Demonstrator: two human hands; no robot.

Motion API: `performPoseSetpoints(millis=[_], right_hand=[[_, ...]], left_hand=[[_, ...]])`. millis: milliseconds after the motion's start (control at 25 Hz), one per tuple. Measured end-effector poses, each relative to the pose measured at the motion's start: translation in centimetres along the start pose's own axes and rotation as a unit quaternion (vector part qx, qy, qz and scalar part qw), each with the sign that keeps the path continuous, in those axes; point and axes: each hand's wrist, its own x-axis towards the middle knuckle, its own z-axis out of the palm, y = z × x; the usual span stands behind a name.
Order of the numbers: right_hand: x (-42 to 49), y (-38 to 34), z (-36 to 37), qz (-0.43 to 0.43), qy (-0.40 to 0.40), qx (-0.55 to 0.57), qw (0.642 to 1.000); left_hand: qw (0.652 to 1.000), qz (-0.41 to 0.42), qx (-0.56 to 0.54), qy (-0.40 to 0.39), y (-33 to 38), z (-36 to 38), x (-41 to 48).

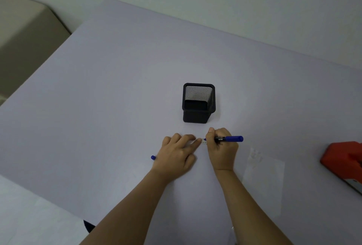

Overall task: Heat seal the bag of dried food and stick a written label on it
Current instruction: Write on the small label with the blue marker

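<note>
My right hand [222, 146] grips a blue marker [229, 139], its tip down on a small white label [203, 142] lying on the table. My left hand [176, 152] rests flat beside it, fingertips pressing the label's left end. The marker's blue cap [153, 157] pokes out from behind my left hand. A clear plastic bag [263, 176] lies flat on the table to the right of my right arm; its contents are hard to make out. A red heat sealer [344, 163] sits at the right edge of view.
A black mesh pen holder [198, 102] stands just beyond my hands and holds nothing I can see. The pale grey table [117, 87] runs to a white wall at the back. A beige surface [23, 35] lies off the table's left side.
</note>
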Motion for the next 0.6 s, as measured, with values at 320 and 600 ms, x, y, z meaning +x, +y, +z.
performPoseSetpoints(millis=[320,600], right_hand=[[-0.05,-0.12,0.03,-0.007,-0.002,-0.022,1.000],[0.05,-0.31,0.20,0.032,0.035,-0.019,0.999]], left_hand=[[1.000,0.000,-0.011,0.003,-0.02,-0.05,0.06],[1.000,0.000,-0.003,0.005,-0.03,0.15,0.04]])
